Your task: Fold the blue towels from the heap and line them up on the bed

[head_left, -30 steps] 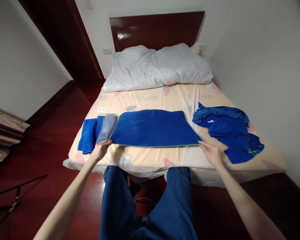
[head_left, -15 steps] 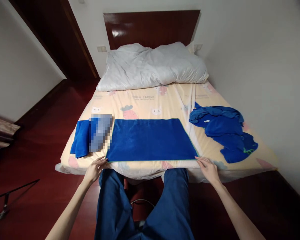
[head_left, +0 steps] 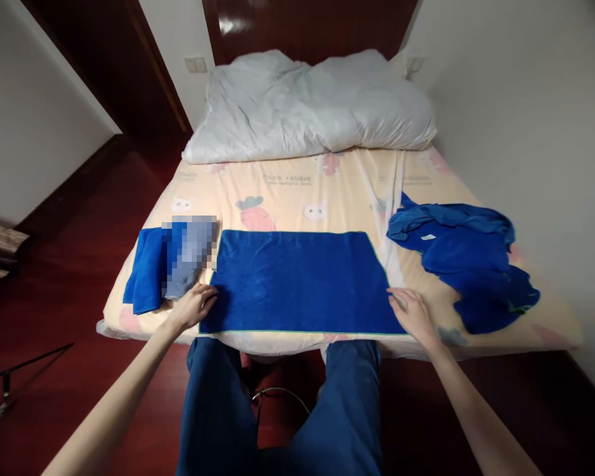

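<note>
A blue towel (head_left: 297,281) with thin green edging lies spread flat near the foot of the bed. At its left edge is my left hand (head_left: 196,305), fingers loosely bent and apart, just above the cloth. My right hand (head_left: 412,314) rests by the opposite edge, with a gap between thumb and forefinger. Neither hand shows any cloth gathered in it. Left of the towel lie folded blue cloths (head_left: 149,271) and a greyish bundle (head_left: 193,258), partly blurred by pixels. To the right sits a crumpled heap of blue towels (head_left: 466,258) with a small white label.
The bed wears a pale sheet (head_left: 287,198) printed with rabbits and carrots. A white quilt (head_left: 307,112) is bunched against the dark headboard (head_left: 307,26). A thin black stand (head_left: 10,383) is on the red floor at left, near a curtain (head_left: 0,251).
Both hands have left the towel's near corners and moved forward along its side edges. The towel stays flat. The view has tipped slightly downward and come closer.
</note>
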Tool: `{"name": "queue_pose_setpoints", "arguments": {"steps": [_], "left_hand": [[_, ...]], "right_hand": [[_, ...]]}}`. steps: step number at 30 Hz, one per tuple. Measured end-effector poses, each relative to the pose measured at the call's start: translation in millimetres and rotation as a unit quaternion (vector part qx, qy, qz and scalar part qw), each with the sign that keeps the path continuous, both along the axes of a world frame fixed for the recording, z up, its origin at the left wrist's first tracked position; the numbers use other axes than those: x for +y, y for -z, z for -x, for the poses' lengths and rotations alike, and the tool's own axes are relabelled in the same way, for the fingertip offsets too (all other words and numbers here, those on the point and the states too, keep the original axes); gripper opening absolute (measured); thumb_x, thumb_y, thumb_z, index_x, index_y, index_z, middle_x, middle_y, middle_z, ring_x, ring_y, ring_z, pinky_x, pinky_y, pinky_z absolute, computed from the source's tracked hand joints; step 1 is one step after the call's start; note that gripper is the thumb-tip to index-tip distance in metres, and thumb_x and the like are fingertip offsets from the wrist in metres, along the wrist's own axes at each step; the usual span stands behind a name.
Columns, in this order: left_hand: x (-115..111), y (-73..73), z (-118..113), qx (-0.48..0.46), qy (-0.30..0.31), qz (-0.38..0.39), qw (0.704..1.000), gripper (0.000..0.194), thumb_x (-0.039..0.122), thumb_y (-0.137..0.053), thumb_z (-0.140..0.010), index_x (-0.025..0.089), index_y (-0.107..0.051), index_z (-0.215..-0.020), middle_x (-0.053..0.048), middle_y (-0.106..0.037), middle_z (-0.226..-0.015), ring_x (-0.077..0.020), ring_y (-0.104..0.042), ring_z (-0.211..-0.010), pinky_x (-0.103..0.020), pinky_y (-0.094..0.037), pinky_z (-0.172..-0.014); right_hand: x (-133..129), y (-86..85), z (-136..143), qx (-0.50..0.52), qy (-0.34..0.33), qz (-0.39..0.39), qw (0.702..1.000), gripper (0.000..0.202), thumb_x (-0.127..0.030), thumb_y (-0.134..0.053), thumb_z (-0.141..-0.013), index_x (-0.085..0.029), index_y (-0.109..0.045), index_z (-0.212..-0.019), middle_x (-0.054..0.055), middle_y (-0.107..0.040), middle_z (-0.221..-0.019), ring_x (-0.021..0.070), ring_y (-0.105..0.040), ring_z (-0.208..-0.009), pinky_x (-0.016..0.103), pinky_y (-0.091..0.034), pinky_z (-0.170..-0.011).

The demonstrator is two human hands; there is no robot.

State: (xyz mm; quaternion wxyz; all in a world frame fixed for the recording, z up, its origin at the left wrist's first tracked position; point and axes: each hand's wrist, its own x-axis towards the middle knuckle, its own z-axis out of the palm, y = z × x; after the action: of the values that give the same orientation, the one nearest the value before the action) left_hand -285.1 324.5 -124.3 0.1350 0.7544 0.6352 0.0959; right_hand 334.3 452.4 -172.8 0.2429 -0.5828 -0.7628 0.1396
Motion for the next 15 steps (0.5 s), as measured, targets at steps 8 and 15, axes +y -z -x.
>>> {"name": "queue_pose_setpoints", "arguments": {"steps": [8, 15], "left_hand": [[161.6, 35.7, 25.4, 0.076, -0.044, 0.023, 0.996, 0.043, 0.032, -0.040, -0.093, 0.013, -0.067, -0.122, -0.015, -0.066, -0.128, -0.0269, -0.060, -0.121, -0.044, -0.044, -0.112], [242.2, 48.7, 51.4, 0.123, -0.100, 0.031, 0.987, 0.042, 0.017, -0.044, -0.095, 0.002, -0.057, -0.133, -0.017, -0.063, -0.127, -0.0217, -0.057, -0.118, -0.042, -0.040, -0.111]], "right_hand": [[155.4, 37.5, 55.1, -0.055, 0.030, 0.039, 0.997, 0.043, -0.034, -0.049, -0.088, -0.015, -0.065, -0.123, 0.018, -0.067, -0.125, 0.0323, -0.057, -0.122, 0.052, -0.039, -0.110], [237.9, 52.0, 64.9, -0.079, 0.088, -0.009, 0.993, 0.040, -0.025, -0.051, -0.085, -0.011, -0.065, -0.120, 0.018, -0.069, -0.108, 0.0319, -0.062, -0.110, 0.051, -0.043, -0.104]]}}
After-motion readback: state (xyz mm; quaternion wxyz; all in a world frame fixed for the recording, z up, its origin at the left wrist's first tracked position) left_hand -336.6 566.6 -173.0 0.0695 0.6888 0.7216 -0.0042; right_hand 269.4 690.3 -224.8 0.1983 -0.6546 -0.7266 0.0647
